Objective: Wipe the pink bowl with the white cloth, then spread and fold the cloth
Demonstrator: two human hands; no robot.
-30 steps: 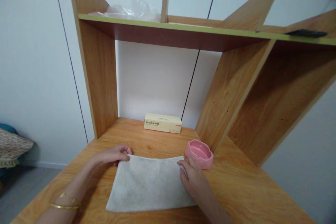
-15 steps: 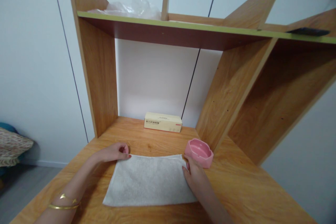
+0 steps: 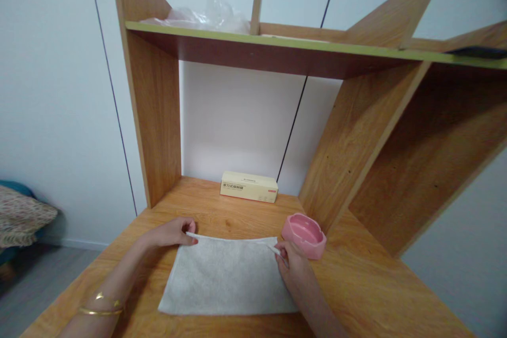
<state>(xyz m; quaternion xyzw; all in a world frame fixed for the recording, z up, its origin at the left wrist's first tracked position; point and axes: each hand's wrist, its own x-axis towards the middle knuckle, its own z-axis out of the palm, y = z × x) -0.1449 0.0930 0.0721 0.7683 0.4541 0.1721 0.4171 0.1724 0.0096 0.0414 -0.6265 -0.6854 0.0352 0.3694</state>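
A pale grey, fabric-like rectangular cloth (image 3: pixel 227 277) lies on the wooden desk, its far edge slightly raised between my hands. My left hand (image 3: pixel 182 232) pinches the far left corner between thumb and fingers. On the other side, my right hand (image 3: pixel 292 261) grips the far right edge, where a small fold of the cloth shows between thumb and fingers. Just beyond my right hand stands a pink angular bowl (image 3: pixel 304 235), close to the fingers; I cannot tell whether they touch.
A cream-coloured long box (image 3: pixel 249 187) with printed characters rests at the back of the desk (image 3: pixel 206 216). Wooden side panels (image 3: pixel 156 121) hold up a shelf (image 3: pixel 277 42) above. On that shelf lie a clear plastic bag (image 3: pixel 214 16) and a dark flat object (image 3: pixel 479 52).
My right hand's fingers have closed further on the cloth's right edge, which now shows a small fold. My left hand keeps its corner. The whole view has shifted slightly.
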